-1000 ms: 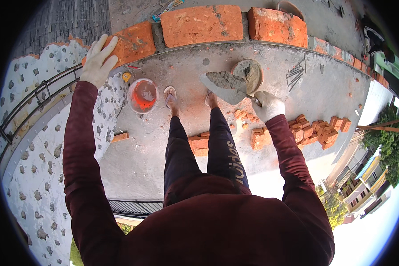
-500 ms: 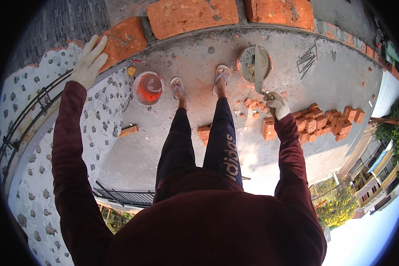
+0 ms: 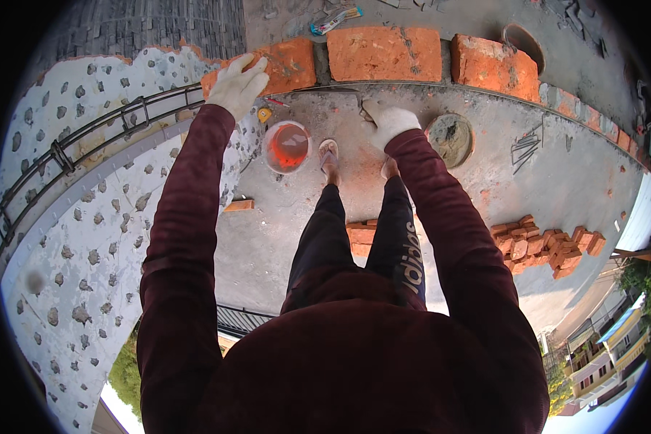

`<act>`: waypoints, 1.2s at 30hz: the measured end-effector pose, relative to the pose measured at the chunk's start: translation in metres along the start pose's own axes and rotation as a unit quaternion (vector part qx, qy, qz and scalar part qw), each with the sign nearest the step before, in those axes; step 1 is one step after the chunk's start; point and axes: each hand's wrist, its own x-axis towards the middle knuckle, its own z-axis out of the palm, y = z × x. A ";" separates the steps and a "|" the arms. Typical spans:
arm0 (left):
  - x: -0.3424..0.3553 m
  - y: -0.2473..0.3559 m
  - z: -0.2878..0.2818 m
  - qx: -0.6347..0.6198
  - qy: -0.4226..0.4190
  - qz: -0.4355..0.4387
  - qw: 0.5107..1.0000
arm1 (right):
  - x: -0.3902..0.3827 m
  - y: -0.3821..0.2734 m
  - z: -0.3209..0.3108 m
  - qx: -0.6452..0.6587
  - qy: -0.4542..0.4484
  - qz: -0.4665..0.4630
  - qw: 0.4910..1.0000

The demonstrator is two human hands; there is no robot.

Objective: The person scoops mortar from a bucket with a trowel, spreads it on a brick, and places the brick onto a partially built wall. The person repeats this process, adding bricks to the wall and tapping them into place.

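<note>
My left hand [image 3: 240, 85], in a pale work glove, rests with its fingers stretched over the left end of an orange brick [image 3: 291, 66] in the wall course. The gloved right hand [image 3: 389, 121] is closed around the handle of a trowel. Its blade [image 3: 325, 90], seen nearly edge-on, points left along the lower edge of that brick. Grey mortar [image 3: 321, 62] fills the joint between this brick and the middle brick [image 3: 383, 55]. A third brick [image 3: 493, 66] continues the row on the right.
Near my feet stand a bucket with reddish water [image 3: 288, 147] and a tub of mortar [image 3: 451, 140]. Stacked bricks [image 3: 535, 246] lie to the right, beyond some metal rods [image 3: 528, 149]. A rebar frame [image 3: 65, 155] runs along the pitted white wall [image 3: 94, 231] at left.
My right hand has swung the trowel from over the mortar tub leftward to the wall course. The left hand stays on the left brick, while the view has shifted.
</note>
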 end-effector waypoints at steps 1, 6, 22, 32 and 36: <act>-0.003 -0.006 0.006 0.025 0.005 0.014 1.000 | -0.010 0.020 -0.014 -0.020 -0.010 0.002 1.000; -0.018 0.011 0.009 -0.011 0.032 -0.013 0.999 | -0.101 0.090 -0.112 -0.018 -0.023 0.104 0.994; -0.033 0.032 0.008 -0.083 0.094 0.055 0.991 | 0.104 -0.163 -0.176 -0.235 -0.174 0.099 0.951; -0.029 0.023 0.009 -0.105 0.099 0.059 0.988 | 0.181 -0.224 -0.082 -0.278 -0.320 0.007 0.906; -0.027 0.027 0.033 -0.291 0.085 -0.023 0.953 | 0.188 -0.268 -0.062 -0.199 -0.264 0.025 0.944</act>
